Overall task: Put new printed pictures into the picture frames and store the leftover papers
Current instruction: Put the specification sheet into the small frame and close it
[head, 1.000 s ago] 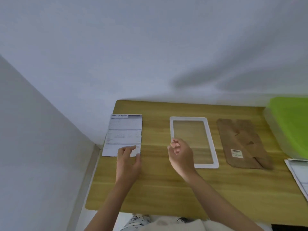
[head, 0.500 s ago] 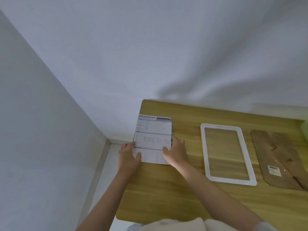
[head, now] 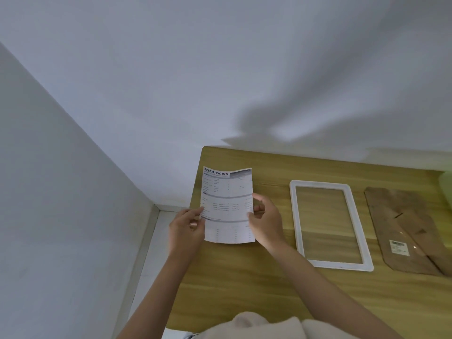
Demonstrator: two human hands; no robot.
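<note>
The only word that can be read is "SPECIFICATION", in bold dark capitals across the top left of the printed sheet [head: 227, 204], well above the fingers that pinch its side edges. The rows of small print below it, running down between the fingers, are too fine to read. A small white label [head: 399, 247] on the brown paper bag [head: 407, 231] is blurred and unreadable.
</note>
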